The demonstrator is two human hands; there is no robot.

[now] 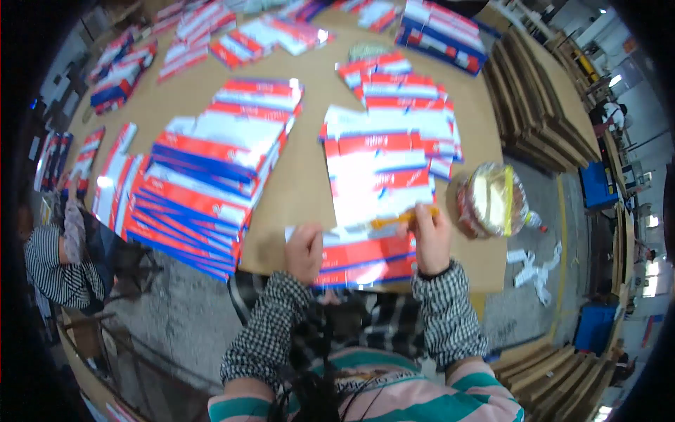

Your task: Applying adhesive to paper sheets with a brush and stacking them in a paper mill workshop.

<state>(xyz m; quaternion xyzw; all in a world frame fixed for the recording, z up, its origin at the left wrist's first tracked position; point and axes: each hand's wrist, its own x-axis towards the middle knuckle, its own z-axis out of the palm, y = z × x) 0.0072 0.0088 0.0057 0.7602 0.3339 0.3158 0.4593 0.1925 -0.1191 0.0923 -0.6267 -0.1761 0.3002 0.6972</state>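
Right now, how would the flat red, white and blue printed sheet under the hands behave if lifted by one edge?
The flat red, white and blue printed sheet looks thin, so probably light and bendy. Its glossy face may slide on the brown cardboard tabletop. The left hand pinning it suggests it shifts easily.

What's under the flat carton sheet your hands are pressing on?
Under the carton sheet the brown table shows around its edges. Both the left hand and right hand cover parts; anything beneath is hidden.

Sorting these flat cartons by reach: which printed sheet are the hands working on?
The flat sheet at the table's near edge: left hand presses it, right hand holds an orange tool.
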